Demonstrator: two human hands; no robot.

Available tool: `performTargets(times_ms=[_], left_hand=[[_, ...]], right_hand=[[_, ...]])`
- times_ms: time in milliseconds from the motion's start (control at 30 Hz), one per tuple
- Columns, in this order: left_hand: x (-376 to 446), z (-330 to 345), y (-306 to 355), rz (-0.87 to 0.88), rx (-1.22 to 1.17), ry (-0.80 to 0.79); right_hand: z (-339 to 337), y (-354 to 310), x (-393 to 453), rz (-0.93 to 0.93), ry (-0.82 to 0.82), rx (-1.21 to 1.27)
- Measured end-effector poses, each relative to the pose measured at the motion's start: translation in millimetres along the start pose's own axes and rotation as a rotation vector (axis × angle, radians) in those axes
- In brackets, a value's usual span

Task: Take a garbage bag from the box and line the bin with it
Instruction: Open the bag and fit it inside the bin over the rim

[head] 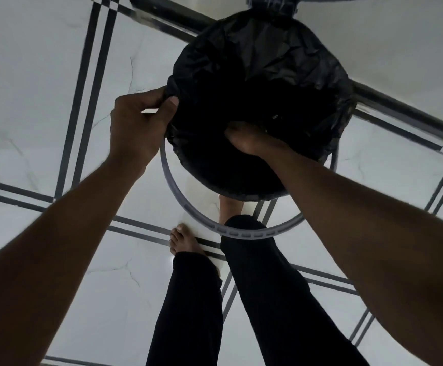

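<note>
A black garbage bag [262,56] is spread over the round bin, covering its mouth and sides. A grey plastic ring [188,210] hangs loose around the bin's near side. My left hand [138,125] pinches the bag's edge at the bin's left rim between thumb and fingers. My right hand [249,140] reaches down into the bag's dark opening, with its fingers hidden inside. The bin itself is covered by the bag.
White tiled floor [43,101] with dark grey stripe lines lies all around. My bare feet [183,240] and black trouser legs [268,299] stand just in front of the bin. A dark object [270,3] sits at the top edge behind the bin.
</note>
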State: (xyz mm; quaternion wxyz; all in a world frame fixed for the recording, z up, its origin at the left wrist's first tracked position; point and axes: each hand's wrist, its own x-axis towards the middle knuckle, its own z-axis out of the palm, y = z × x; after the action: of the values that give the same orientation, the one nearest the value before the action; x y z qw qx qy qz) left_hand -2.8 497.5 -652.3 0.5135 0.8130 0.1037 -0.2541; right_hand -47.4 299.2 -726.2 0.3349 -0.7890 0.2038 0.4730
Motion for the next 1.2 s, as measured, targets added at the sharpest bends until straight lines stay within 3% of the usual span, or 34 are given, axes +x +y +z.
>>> performTargets(times_ms=[200, 367, 467, 633, 700, 833, 933, 1067, 1133, 1200], left_hand=[[10, -3, -9, 0.046, -0.038, -0.027], [8, -3, -6, 0.049, -0.052, -0.043], [6, -4, -2, 0.023, -0.055, -0.038], [7, -5, 0, -0.009, -0.047, -0.046], [7, -4, 0, 0.001, -0.040, -0.031], [6, -2, -3, -0.002, -0.059, -0.025], [5, -2, -2, -0.005, -0.053, -0.022], [0, 0, 4, -0.019, -0.003, 0.003], [-2, 0, 7, -0.030, 0.020, 0.039], [-5, 1, 8, -0.047, 0.046, 0.082]], right_hand=[[27, 1, 47, 0.063, -0.002, 0.053], [17, 0, 32, 0.041, -0.019, 0.051], [-4, -6, 8, -0.002, 0.103, 0.006], [-41, -3, -7, -0.058, 0.020, 0.582], [-56, 5, -1, -0.019, 0.104, 0.615], [-62, 19, 9, 0.020, 0.195, 0.425], [-48, 18, 7, -0.025, 0.164, 0.068], [-11, 24, -8, -0.045, 0.383, -0.377], [6, 28, -18, 0.015, 0.255, -0.360], [17, 32, -24, 0.052, 0.007, -0.268]])
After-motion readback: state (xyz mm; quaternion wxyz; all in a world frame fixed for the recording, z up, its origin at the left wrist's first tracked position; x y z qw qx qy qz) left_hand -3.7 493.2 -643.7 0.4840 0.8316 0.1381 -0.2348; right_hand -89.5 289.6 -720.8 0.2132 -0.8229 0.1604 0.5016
